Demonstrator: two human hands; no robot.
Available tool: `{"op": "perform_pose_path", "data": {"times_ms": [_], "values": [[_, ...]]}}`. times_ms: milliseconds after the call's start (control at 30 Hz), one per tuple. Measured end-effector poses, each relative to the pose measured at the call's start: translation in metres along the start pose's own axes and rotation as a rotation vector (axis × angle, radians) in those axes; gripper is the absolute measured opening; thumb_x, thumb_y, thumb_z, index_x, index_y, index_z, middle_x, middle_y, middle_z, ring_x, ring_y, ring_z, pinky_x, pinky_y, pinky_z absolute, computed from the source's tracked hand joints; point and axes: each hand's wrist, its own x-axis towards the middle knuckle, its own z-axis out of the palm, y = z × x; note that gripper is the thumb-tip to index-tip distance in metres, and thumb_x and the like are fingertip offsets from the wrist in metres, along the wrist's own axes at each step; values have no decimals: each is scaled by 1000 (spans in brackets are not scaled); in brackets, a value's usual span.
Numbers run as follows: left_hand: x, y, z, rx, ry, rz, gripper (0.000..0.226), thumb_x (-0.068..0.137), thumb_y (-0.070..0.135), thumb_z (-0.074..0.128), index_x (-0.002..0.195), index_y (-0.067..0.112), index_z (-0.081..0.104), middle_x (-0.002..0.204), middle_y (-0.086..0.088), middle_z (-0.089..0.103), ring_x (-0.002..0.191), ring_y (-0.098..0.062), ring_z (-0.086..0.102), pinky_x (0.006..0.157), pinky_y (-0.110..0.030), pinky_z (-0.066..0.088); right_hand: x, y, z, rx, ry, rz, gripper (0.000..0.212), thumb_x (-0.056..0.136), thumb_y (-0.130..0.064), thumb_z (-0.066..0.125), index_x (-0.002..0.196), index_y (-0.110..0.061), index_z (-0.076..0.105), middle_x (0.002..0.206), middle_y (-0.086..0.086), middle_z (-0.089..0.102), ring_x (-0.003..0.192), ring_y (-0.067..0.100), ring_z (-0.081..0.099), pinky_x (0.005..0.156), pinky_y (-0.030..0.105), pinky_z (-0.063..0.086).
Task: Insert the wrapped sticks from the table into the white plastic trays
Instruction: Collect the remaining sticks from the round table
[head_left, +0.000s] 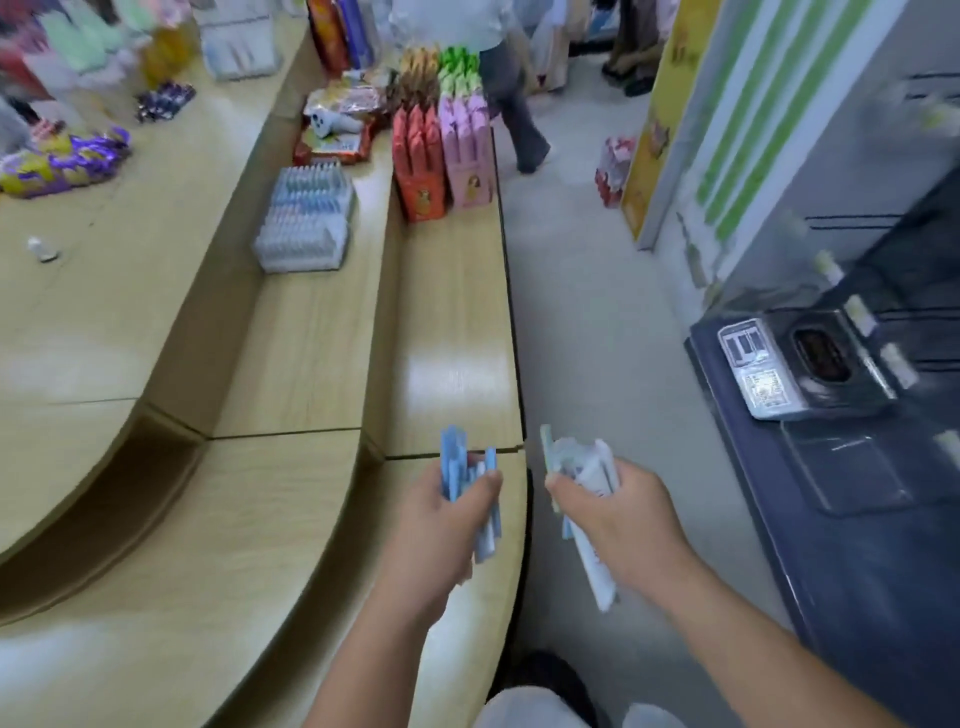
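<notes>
My left hand (441, 514) grips a bunch of blue wrapped sticks (456, 467) over the front edge of the wooden counter. My right hand (613, 506) grips another bunch of pale blue and white wrapped sticks (587, 467), held out past the counter edge above the floor. A white plastic tray (291, 254) with rows of upright sticks stands farther back on the middle step of the counter, well ahead of both hands. The whole view is blurred.
The stepped wooden counter (291, 374) curves from left to front. Red, pink and green packets (441, 150) stand at its far end, purple and yellow sweets (62, 161) at the left. A dark display case (841, 467) is on the right; a person (509, 104) stands in the aisle.
</notes>
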Motion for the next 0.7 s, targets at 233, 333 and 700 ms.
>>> {"op": "perform_pose_path", "data": {"times_ms": [233,333,700], "values": [[109,53,45,-11,-46,25,13,78,51,62,88,43,61,69,10,65,57,-2,60,52,-22,47,112,-33,-37,17,31,50,32,84,-27,73,60,-14,57,49,-3,55,40,7,48,39,17,38],[155,82,58,10,-91,64,8,83,48,62,88,42,61,69,8,63,58,-2,59,51,-19,48,154,-51,-45,51,32,97,31,85,-31,73,57,-21,64,48,-8,56,40,4,50,39,14,38],[307,150,105,-17,-25,34,6,87,42,62,85,37,61,63,16,57,54,2,55,49,-14,47,334,-103,-90,43,-15,109,29,82,-40,72,57,-28,64,47,-12,51,41,3,51,40,14,39]]}}
